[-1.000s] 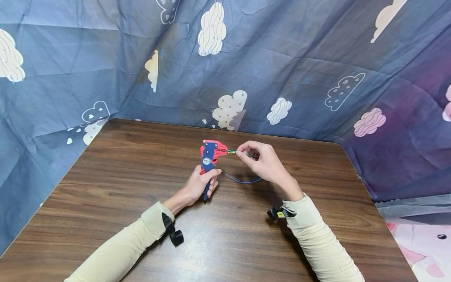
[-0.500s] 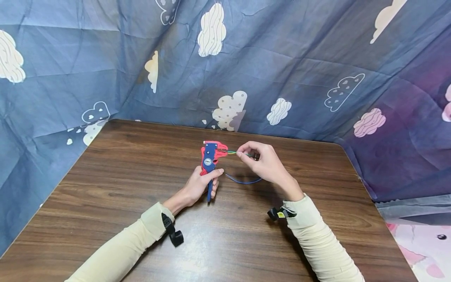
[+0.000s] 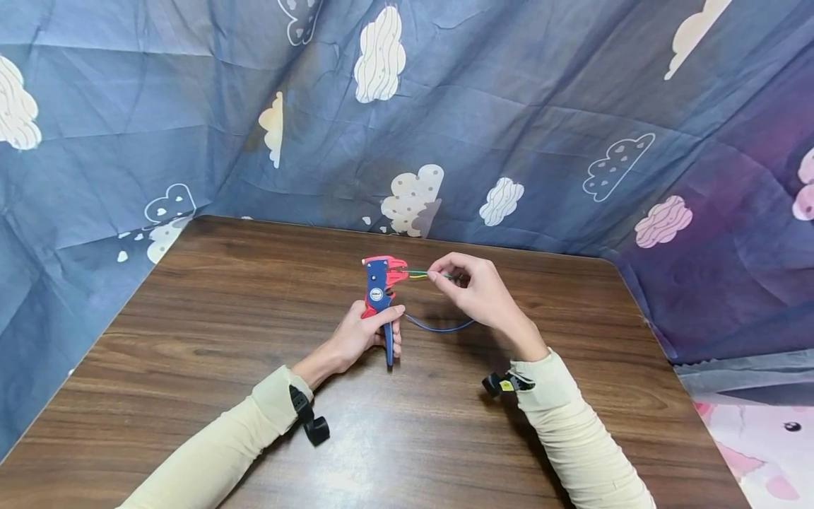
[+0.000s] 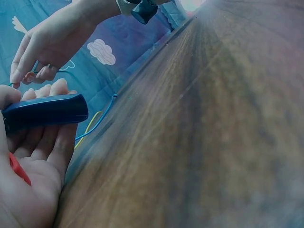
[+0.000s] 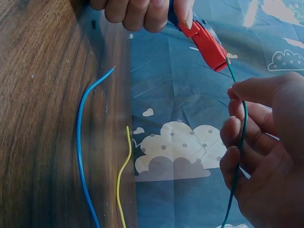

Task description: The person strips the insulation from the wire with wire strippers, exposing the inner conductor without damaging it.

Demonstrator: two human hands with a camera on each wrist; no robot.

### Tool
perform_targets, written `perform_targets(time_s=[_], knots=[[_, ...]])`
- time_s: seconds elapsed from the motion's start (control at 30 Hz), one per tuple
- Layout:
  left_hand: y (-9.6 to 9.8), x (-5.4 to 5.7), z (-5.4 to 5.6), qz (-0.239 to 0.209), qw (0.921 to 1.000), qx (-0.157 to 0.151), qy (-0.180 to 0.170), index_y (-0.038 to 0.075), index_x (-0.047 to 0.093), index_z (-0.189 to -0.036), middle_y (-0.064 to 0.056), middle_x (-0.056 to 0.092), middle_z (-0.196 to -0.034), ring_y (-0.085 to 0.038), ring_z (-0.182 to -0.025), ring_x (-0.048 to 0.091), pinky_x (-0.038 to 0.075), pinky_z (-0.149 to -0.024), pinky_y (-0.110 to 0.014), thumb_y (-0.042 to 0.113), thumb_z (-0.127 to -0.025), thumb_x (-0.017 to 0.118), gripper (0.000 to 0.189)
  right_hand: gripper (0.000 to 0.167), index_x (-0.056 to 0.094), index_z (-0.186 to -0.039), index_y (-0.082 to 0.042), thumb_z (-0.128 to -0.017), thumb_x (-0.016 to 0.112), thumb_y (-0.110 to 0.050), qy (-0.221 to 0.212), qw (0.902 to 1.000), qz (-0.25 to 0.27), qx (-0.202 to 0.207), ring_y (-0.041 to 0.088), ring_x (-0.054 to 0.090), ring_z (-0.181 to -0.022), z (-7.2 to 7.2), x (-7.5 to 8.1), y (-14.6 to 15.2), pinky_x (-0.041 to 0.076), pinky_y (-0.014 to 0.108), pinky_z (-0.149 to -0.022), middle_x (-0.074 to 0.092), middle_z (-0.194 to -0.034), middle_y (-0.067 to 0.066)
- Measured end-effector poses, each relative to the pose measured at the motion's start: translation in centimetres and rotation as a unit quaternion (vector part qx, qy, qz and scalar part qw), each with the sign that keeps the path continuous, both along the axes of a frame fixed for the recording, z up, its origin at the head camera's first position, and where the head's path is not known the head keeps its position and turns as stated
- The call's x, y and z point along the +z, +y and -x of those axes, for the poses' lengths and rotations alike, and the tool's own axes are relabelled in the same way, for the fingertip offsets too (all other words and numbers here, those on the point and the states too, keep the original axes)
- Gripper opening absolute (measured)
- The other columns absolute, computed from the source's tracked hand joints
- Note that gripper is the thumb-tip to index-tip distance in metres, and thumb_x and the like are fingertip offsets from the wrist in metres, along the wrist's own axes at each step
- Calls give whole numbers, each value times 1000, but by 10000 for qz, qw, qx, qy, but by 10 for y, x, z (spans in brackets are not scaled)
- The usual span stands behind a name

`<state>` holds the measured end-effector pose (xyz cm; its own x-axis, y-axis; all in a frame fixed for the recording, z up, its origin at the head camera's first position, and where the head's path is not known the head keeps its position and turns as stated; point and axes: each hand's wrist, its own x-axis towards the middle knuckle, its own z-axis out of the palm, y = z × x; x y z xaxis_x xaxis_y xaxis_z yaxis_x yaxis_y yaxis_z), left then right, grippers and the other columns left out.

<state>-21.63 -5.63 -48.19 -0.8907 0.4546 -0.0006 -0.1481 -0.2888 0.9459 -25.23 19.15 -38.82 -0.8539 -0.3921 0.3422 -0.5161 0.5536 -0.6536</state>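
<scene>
My left hand (image 3: 352,336) holds a red and blue wire stripper (image 3: 377,283) upright by its handles, with the thumb across the front. In the left wrist view, the blue handle (image 4: 47,110) lies over the loosely bent fingers. My right hand (image 3: 478,291) pinches a green wire (image 5: 245,116) between thumb and index finger. The wire runs down along the other fingers. Its upper end meets the tip of the red stripper head (image 5: 209,50); whether it lies between the jaws is hidden. The stripper's red jaws stand slightly apart in the head view.
A blue wire (image 5: 79,135) with a bare tip lies curved on the wooden table (image 3: 210,318). Beside it is a yellow wire (image 5: 118,183). A small dark bit (image 5: 93,23) sits on the wood. A patterned blue cloth (image 3: 318,141) hangs behind the table.
The stripper's jaws have parted and its blue handle has swung right as my left fingers loosened. The stripper head has shifted slightly left at the end. My right hand has stayed nearly still.
</scene>
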Motion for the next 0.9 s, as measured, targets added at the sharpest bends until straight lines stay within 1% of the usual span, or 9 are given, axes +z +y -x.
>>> perform_targets(time_s=[0.03,0.13,0.27,0.37,0.53,0.77,0.9], knots=[[0,0,0,-10,10000,-1,-19,-23,52,-106,-8,68,-75,-21,-66,70,68,-70,-43,32,-107,68,57,6,78,-107,-20,-104,75,-24,-5,10000,-9,-19,20,57,-67,0,0,1,47,29,-60,73,-86,-5],[0,1,1,-27,10000,11,-77,-18,55,-104,-9,69,-76,-21,-67,71,68,-71,-43,32,-107,68,52,4,78,-107,-22,-103,76,-24,19,10000,-22,-50,18,61,-72,1,0,2,50,27,-64,76,-91,-4],[-1,1,1,-37,10000,3,-92,-18,54,-107,-10,69,-77,-22,-67,71,68,-72,-44,33,-108,68,53,4,79,-106,-22,-102,78,-22,86,10000,-16,-10,16,63,-77,4,-1,4,53,26,-68,79,-95,-4],[0,1,0,-56,10000,-16,-61,-21,50,-112,-9,68,-78,-22,-68,70,68,-71,-43,32,-109,66,56,4,80,-106,-21,-101,79,-22,106,9999,-31,-12,16,62,-75,6,-4,6,51,26,-67,78,-94,-4],[0,1,0,-54,10000,3,-28,-22,50,-114,-9,68,-78,-21,-68,71,68,-70,-43,31,-109,66,56,4,81,-105,-21,-101,80,-22,3,9999,-99,-56,18,60,-73,10,-9,10,50,28,-65,77,-91,-4],[-1,3,-2,-10,10000,-20,22,-25,49,-112,-8,69,-77,-20,-68,71,68,-71,-42,30,-109,66,58,4,82,-104,-19,-101,80,-21,-94,9993,-367,32,15,66,-80,15,-18,12,53,28,-72,78,-92,-3],[0,4,-2,-17,10000,-47,77,-23,51,-110,-8,69,-77,-20,-68,71,68,-70,-42,31,-109,66,56,3,83,-102,-21,-100,81,-19,-143,9981,-593,23,13,66,-80,18,-25,12,54,28,-72,77,-91,-5]])
